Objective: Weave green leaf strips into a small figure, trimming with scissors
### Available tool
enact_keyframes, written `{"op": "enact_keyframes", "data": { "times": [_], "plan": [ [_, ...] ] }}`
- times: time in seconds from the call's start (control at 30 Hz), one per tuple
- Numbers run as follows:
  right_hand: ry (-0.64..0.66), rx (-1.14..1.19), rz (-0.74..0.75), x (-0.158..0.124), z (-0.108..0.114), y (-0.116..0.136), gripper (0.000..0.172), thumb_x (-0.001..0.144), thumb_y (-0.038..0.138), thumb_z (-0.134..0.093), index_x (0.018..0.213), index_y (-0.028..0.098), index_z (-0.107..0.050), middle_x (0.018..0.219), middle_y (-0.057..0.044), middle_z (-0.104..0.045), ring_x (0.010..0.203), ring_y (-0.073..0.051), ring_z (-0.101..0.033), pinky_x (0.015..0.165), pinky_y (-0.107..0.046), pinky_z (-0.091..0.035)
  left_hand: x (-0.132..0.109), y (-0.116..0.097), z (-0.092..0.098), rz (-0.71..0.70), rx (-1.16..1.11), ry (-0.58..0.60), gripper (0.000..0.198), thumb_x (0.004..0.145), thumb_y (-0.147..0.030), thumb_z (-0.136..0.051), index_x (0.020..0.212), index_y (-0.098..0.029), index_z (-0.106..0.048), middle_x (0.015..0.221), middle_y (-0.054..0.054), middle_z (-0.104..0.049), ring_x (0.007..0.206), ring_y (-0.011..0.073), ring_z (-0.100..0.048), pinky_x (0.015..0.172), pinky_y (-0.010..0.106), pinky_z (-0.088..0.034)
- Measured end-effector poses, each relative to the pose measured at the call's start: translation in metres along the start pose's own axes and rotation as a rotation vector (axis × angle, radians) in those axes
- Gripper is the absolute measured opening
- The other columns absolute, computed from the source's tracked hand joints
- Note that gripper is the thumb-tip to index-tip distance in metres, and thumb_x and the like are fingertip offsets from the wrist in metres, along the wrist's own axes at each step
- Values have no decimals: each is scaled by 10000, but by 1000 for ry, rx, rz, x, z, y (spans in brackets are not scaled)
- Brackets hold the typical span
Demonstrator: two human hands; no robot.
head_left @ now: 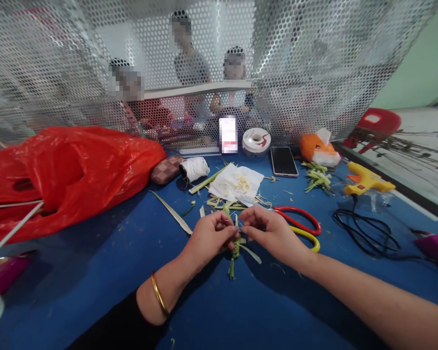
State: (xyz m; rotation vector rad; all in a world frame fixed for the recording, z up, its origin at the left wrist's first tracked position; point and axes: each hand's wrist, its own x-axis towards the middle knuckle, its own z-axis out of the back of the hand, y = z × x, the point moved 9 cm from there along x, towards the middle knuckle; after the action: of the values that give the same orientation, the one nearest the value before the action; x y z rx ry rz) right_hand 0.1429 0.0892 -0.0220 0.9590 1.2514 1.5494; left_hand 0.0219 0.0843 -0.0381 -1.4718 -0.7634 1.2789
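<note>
Between my hands is a small braided piece of green plant strips (235, 249), with loose leaf ends pointing down and to the right. My left hand (213, 232) is closed around its upper part, thumb against fingers. Just to the right, my right hand (264, 231) is pinched close to the piece; a thin pale strand seems to run at its fingertips, too fine to name surely. Scissors (301, 221) with one red and one yellow handle lie partly hidden behind my right hand. Beyond my fingers, a white paper (237, 182) bears pale plant scraps.
A red plastic bag (73, 175) covers the left side. White thread (195, 168), a ribbon roll (256, 141), a phone (283, 160) and an orange tissue pack (319, 148) stand behind. A yellow glue gun (367, 180) with black cord lies right. People sit beyond a perforated screen (295, 63).
</note>
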Motion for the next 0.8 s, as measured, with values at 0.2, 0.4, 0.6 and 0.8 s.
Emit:
{"op": "enact_keyframes", "data": {
  "times": [0.2,0.4,0.6,0.8],
  "plan": [
    [13,-185,164,-6,-1,15,163,782,155,-545,937,201,-572,695,16,-573,613,-120,-528,580,-264,-437,-1,-5,4,-1,-5,-35,92,749,-218,-649,778,-167,-578,594,-23,-628,457,72,-553,431,183,-332],
    [40,-549,429,-16,-8,34,219,827,107,-500,1019,187,-568,777,-22,-620,667,-139,-563,587,-261,-428,1,-2,7,31,-22,-50,86,711,-180,-657,783,-139,-636,525,-32,-599,440,68,-521,421,170,-317],
    [149,-720,705,-33,-22,57,208,860,95,-476,1029,196,-544,791,-40,-646,672,-164,-571,622,-306,-416,0,-5,5,38,-56,-10,115,654,-183,-709,733,-135,-642,541,-25,-609,465,66,-524,444,175,-334],
    [-66,-432,585,-31,5,62,198,898,139,-468,1070,219,-524,894,-57,-674,754,-160,-631,682,-295,-479,0,-3,5,32,-13,2,178,645,-237,-742,753,-142,-636,559,-18,-609,476,78,-535,437,188,-315]
  ]
}}
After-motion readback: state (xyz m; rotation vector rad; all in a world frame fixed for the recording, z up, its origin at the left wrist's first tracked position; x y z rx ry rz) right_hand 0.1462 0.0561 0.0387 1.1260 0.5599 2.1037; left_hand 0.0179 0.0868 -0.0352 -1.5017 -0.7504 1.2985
